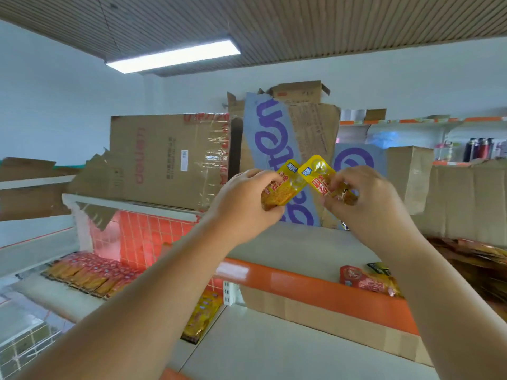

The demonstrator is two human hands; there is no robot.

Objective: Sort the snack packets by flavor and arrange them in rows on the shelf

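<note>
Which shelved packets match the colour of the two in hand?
The yellow stack low in the middle. The left row is red-topped, and the loose packet on the orange-edged shelf is red.

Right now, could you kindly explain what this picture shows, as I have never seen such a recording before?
There is no machine here: a person wears one wide-angle camera on the head, so you look forward and down along both bare arms. The left hand grips a yellow snack packet, and the fingers of the right hand pinch a second yellow packet. Both are held up in front of flattened cardboard boxes. Below, a row of red packets lies on the lower left shelf. More yellow packets lie lower down in the middle, and a few loose packets lie on the orange-edged shelf at the right.
</note>
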